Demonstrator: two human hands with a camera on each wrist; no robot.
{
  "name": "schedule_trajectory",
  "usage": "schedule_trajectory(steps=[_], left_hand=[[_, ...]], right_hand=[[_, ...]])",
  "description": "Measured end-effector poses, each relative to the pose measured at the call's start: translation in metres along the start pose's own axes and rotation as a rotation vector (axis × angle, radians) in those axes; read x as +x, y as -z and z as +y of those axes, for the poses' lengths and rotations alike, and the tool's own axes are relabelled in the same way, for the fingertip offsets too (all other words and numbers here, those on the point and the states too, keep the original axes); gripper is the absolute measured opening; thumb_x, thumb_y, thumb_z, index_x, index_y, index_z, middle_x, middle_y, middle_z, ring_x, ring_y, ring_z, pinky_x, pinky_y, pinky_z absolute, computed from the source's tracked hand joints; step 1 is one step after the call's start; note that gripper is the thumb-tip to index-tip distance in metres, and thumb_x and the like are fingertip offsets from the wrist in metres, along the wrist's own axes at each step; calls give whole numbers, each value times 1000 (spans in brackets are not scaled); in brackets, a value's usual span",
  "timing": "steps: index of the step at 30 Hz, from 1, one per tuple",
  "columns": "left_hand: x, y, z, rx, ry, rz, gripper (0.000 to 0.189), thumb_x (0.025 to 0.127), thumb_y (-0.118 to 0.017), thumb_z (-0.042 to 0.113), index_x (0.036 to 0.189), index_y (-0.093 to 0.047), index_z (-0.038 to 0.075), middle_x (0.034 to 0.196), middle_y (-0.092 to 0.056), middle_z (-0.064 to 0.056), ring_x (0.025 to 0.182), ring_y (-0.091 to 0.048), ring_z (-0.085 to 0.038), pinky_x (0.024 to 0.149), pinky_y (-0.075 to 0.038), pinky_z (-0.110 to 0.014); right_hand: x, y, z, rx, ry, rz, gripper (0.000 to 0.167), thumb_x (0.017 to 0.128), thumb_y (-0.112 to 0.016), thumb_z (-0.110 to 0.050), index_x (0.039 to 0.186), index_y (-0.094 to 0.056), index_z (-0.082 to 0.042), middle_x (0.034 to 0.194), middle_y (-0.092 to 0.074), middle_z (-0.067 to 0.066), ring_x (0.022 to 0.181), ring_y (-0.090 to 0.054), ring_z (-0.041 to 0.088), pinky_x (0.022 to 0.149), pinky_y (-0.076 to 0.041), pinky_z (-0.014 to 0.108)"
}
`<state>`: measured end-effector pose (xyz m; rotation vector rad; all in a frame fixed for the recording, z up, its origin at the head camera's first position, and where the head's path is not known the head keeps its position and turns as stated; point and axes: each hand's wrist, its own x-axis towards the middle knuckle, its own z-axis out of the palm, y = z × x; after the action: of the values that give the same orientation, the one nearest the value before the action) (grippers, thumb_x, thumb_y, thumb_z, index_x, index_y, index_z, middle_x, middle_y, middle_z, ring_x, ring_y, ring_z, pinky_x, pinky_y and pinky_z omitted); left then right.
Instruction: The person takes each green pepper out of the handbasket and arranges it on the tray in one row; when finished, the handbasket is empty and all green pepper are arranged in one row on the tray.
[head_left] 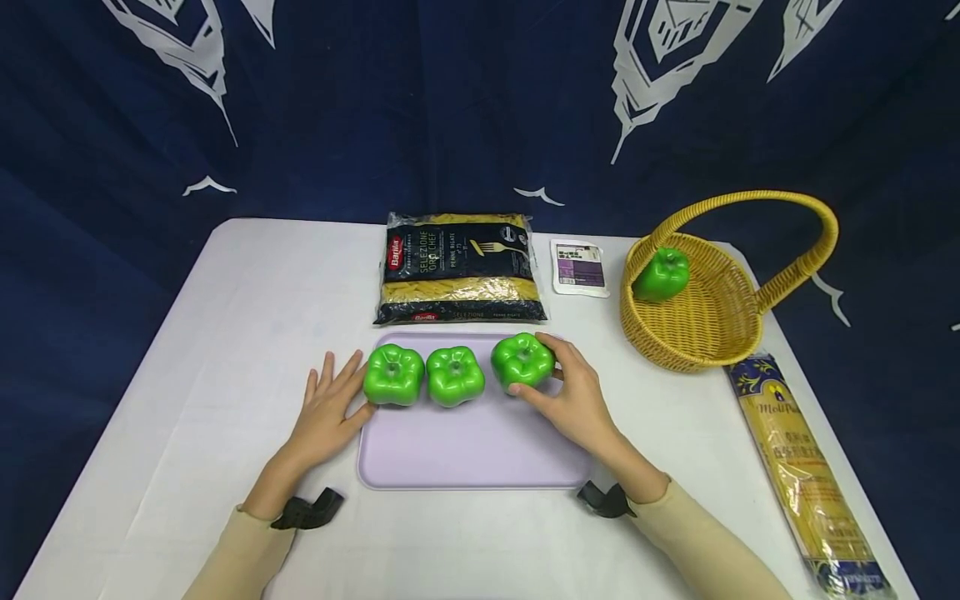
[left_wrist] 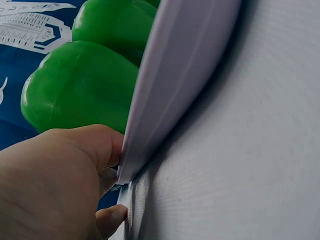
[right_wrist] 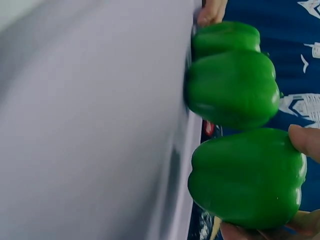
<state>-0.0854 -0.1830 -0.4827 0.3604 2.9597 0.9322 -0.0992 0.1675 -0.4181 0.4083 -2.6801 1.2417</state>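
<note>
Two hands worked over one lilac tray (head_left: 472,454) on a white table (head_left: 187,333). Four green peppers were in view: three in a row at the tray's far half and one, the fourth pepper (head_left: 662,275), inside the single wicker basket (head_left: 712,321) at far right. The left hand (head_left: 325,417) lay with fingers spread and straight at the tray's left edge, just beside the left pepper (head_left: 393,375). The middle pepper (head_left: 455,377) sat close to it. The right hand (head_left: 573,404) gripped the right pepper (head_left: 522,360) between thumb and fingers; whether that pepper touched the tray could not be told. Behind the tray were one penne bag (head_left: 459,254) and one small packet (head_left: 580,267). One long yellow pack (head_left: 810,475) lay at right, near the basket.
</note>
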Motion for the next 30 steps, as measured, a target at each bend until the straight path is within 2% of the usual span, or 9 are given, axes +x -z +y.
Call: schedule_trajectory(steps=[7,19,30], left_hand=[[-1,0,1,-6,-7,6,65,93,-56,31,151,-37,9,159,-26,-19,148,1,-51,115,5,-67],[0,1,1,6,2,-6,65,94,-54,32,151,-35,8,160,-25,-17,148,2,-50,116,6,-66],[0,1,1,-2,3,-15,65,93,-54,30,151,-35,7,161,-24,-18,148,3,-49,116,6,-65]], right_hand=[[-2,-11,0,-16,3,-1,79,73,-86,-26,137,-48,1,129,-58,18,112,-61,31,85,-57,43],[-2,-16,2,-16,39,6,81,73,-87,-28,137,-48,1,127,-59,18,114,-60,31,85,-57,42],[-5,-14,-1,3,-5,-16,76,75,-85,-25,136,-48,1,126,-58,17,114,-59,31,85,-57,43]])
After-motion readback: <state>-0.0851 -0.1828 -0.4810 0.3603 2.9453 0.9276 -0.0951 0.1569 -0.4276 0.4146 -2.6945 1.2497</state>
